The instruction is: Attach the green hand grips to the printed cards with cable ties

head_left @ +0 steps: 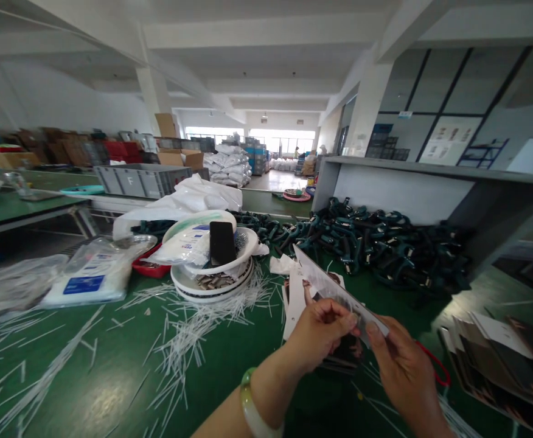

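My right hand (406,368) grips a printed card (325,280) at its near end, thumb on the upper face. The card is tilted, its far end pointing up and away. My left hand (319,334), with a green and white bangle on the wrist, is closed in a pinch against the card's lower edge; anything between its fingertips is too small to make out. Under the hands lies a stack of printed cards (296,298), partly covered. White twist-tie-like strips (191,331) are scattered across the green table (106,389) to the left.
Dark green strapped items (371,243) are heaped at the back. White bowls (188,291) hold metal parts, a bag and a black phone (222,243). A filled plastic bag (88,274) and red tray (152,264) sit left. More cards (499,359) lie right.
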{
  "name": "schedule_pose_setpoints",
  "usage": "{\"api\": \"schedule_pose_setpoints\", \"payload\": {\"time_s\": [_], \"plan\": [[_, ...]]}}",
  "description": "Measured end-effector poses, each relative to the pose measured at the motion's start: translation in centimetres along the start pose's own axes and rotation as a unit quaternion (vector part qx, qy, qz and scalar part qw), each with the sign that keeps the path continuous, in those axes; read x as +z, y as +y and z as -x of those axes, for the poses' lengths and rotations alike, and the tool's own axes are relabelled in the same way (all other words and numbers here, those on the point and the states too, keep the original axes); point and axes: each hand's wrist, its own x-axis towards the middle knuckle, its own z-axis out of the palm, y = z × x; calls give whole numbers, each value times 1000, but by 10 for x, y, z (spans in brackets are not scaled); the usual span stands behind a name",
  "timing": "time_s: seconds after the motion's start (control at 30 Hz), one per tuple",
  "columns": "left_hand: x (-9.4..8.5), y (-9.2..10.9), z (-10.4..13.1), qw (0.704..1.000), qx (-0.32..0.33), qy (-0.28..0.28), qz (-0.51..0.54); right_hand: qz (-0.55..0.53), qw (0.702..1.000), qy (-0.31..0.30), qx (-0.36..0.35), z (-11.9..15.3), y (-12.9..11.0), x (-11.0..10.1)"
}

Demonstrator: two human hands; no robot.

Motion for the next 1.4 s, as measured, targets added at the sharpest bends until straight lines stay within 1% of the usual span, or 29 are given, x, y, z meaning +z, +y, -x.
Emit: {"api": "schedule_pose_setpoints", "payload": {"time_s": [0.13,0.23,0.37,0.47,0.53,0.6,0.7,0.8,0.87,0.97,1.03,1.1,1.17,1.23,1.27,1.3,1.33,1.37,1.4], "plan": [[0,6,2,1000,-9,-7,-6,-7,1000,5,-4,0,-2,0],[-1,6,3,1000,-12,-14,-23,-15,1000,6,-3,-1,-4,0],[-4,6,2,999,-3,-3,-41,-8,1000,7,-11,-2,-5,-1],[-3,7,2,999,6,8,-33,10,999,4,-38,0,-5,1],[-2,7,4,999,6,33,-8,29,997,0,-68,2,-3,2],[-1,5,7,997,11,71,22,52,993,-3,-107,4,-2,5],[-2,0,16,989,41,125,60,102,979,-3,-175,7,-2,11],[-9,-1,31,977,78,182,74,165,960,-18,-227,10,-6,18],[-18,2,40,976,81,201,37,201,948,-32,-244,12,-10,23],[-38,7,48,981,22,173,-84,229,936,-39,-264,16,-15,34],[-53,8,47,973,-3,160,-167,228,935,-43,-267,20,-19,41],[-65,6,42,957,16,172,-233,216,940,-54,-257,22,-23,45],[-75,3,35,939,52,193,-281,185,947,-82,-249,18,-24,44],[-82,0,28,923,83,208,-311,136,953,-127,-240,6,-18,39],[-84,-2,24,918,98,213,-320,115,957,-143,-223,-5,-10,35],[-86,-4,21,913,112,216,-328,104,964,-154,-189,-17,2,30],[-87,-6,19,907,125,219,-337,111,975,-136,-136,-33,17,26],[-89,-8,17,901,137,220,-347,137,981,-122,-58,-49,35,23],[-90,-11,15,898,143,217,-356,177,977,-118,27,-67,55,22]]}}
